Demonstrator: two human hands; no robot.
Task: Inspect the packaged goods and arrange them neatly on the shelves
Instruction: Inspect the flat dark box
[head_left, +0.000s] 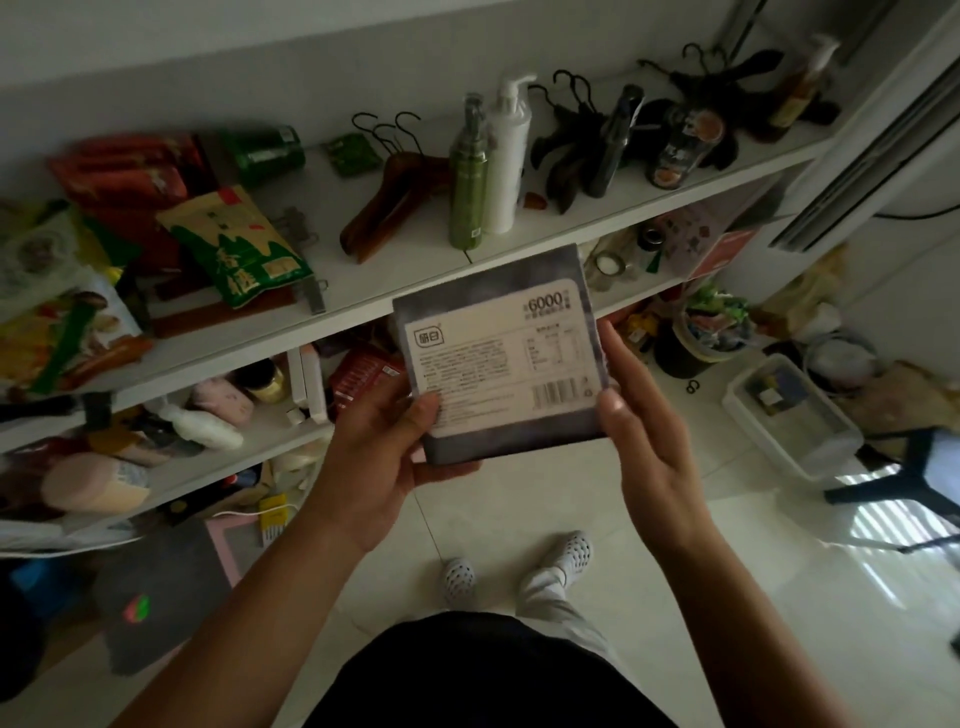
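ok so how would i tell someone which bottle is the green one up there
Look at the top white shelf, near its front edge, just above the held grey box. Two tall bottles stand there side by side: the green bottle is the left one, shorter than the white pump bottle.

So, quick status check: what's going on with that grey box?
Left hand grips grey box at lower-left corner, thumb on label. Right hand flat against right edge. Not yet shelved. Bottles, hangers crowd top shelf.
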